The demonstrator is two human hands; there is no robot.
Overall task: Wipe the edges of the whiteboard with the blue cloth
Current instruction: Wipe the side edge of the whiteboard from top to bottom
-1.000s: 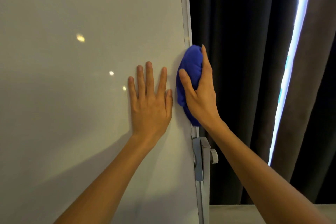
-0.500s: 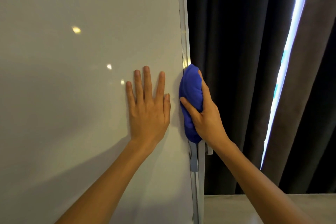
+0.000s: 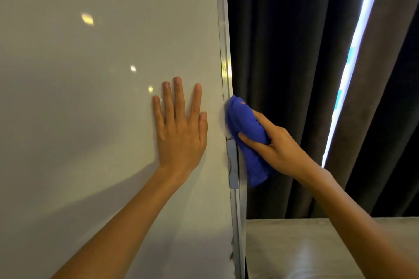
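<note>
The whiteboard [image 3: 90, 75] fills the left of the head view, with its metal right edge [image 3: 223, 29] running top to bottom. My left hand [image 3: 180, 129] lies flat on the board, fingers spread and pointing up, just left of that edge. My right hand [image 3: 275, 145] grips the bunched blue cloth [image 3: 247, 133] and presses it against the outer side of the edge, beside a grey bracket [image 3: 233, 165]. The cloth's lower end hangs below my fingers.
Dark curtains [image 3: 294, 75] hang behind the board on the right, with a bright slit of window light [image 3: 353, 52] between them. A pale floor or ledge [image 3: 294, 249] shows at the bottom right.
My right hand has slid the blue cloth down the board's right edge and shifted it round to the outer side. My left hand has stayed flat on the board.
</note>
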